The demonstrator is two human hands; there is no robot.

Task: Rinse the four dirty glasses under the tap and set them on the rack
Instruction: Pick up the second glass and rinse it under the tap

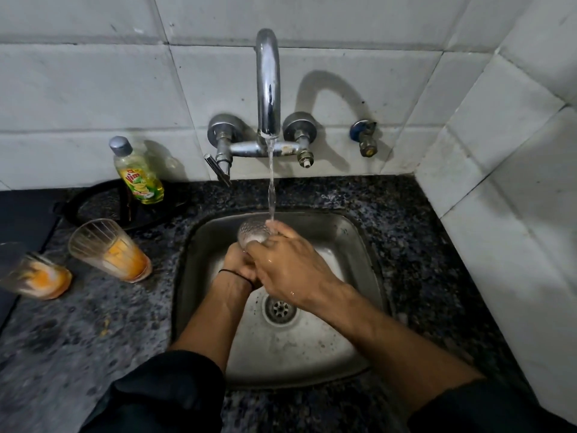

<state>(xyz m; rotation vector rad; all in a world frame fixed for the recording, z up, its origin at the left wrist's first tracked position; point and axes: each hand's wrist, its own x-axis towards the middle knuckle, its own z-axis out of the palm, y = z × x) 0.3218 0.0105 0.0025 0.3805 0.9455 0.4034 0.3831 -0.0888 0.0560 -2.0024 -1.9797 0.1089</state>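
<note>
Water runs from the chrome tap (pixel 268 89) onto a clear glass (pixel 252 233) held over the steel sink (pixel 352 232). My left hand (pixel 239 264) grips the glass from below, mostly hidden behind my right hand (pixel 290 264), whose fingers curl over the glass's side under the stream. Two dirty glasses with orange residue stand on the counter to the left: one tall glass (pixel 109 250) near the sink, another glass (pixel 37 273) at the left edge, blurred.
A yellow dish-soap bottle (pixel 139 173) stands on a black round stand (pixel 93 207) behind the dirty glasses. The speckled granite counter (pixel 78 323) surrounds the sink. Tiled walls close in at the back and right. The sink drain (pixel 280 309) lies below my hands. No rack is visible.
</note>
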